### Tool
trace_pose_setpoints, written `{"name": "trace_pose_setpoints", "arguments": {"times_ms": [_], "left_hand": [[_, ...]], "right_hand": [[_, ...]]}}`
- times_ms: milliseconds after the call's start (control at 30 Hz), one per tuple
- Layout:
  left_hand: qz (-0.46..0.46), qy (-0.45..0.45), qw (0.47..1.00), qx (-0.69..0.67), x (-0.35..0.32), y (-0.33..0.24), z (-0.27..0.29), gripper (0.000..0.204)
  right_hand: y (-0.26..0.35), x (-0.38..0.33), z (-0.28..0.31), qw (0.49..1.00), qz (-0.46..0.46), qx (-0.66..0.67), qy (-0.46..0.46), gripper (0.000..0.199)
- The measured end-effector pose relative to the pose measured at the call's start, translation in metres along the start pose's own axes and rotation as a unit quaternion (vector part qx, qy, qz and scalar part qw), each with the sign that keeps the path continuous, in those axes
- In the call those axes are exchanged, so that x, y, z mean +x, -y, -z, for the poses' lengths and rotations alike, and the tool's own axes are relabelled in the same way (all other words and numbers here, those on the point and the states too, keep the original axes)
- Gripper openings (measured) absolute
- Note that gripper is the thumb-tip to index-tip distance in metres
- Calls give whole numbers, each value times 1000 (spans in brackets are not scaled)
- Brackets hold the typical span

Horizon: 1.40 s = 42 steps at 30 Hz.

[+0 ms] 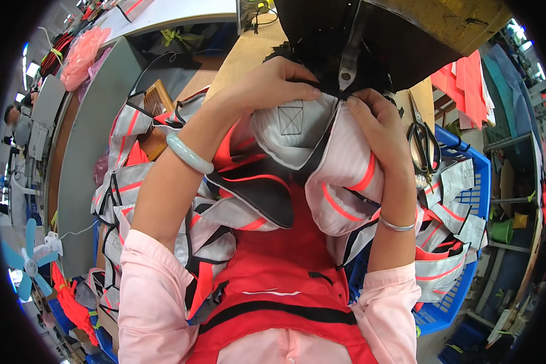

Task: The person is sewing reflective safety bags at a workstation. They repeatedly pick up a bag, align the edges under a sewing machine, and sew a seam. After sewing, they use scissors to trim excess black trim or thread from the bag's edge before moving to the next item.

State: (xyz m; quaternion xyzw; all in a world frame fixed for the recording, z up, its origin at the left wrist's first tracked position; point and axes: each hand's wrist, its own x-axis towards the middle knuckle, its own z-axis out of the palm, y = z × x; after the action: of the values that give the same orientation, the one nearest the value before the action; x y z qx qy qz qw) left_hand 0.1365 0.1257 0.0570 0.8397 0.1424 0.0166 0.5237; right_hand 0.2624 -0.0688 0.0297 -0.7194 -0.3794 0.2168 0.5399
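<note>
Both hands hold a light grey sewn fabric piece (294, 136) with black edging, neon red-orange trim and a stitched square with a cross in it. My left hand (276, 85) pinches its top edge, thumb on the fabric. On the other side of a dark seam, my right hand (379, 121) grips the edge between thumb and bent fingers. Between my fingertips, the seam's top end lies right under a metal bar (347, 67) with a hole, part of a dark machine (406, 48). Whether the bar touches the fabric cannot be seen. Black scraps surround the bar.
Black-handled scissors (423, 142) lie at the wooden table's right edge. A blue plastic basket (482, 200) with similar pieces stands at the right. More sewn pieces (127, 188) pile up at the left, beside a grey panel (100, 151). A blue-bladed fan (30, 261) is farther left.
</note>
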Motion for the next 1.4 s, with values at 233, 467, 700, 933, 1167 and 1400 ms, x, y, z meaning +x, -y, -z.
{"name": "trace_pose_setpoints", "arguments": {"times_ms": [233,467,700,933,1167,1400], "left_hand": [[5,-16,998,-60,2,6,0,44],[16,-68,997,-45,3,12,5,43],[80,102,992,5,-52,-30,-9,55],[-40,336,935,104,-46,-28,-93,26],[-52,322,945,-16,-43,1,-128,34],[-144,293,945,5,-83,89,-109,41]], "right_hand": [[9,4,-4,1000,11,-13,-7,31],[5,2,9,997,41,-6,-66,28],[48,-94,53,985,56,-125,108,19],[67,-157,-29,840,285,-403,224,40],[-3,-148,-74,725,238,-607,223,24],[-1,-150,-47,853,263,-425,149,6]]}}
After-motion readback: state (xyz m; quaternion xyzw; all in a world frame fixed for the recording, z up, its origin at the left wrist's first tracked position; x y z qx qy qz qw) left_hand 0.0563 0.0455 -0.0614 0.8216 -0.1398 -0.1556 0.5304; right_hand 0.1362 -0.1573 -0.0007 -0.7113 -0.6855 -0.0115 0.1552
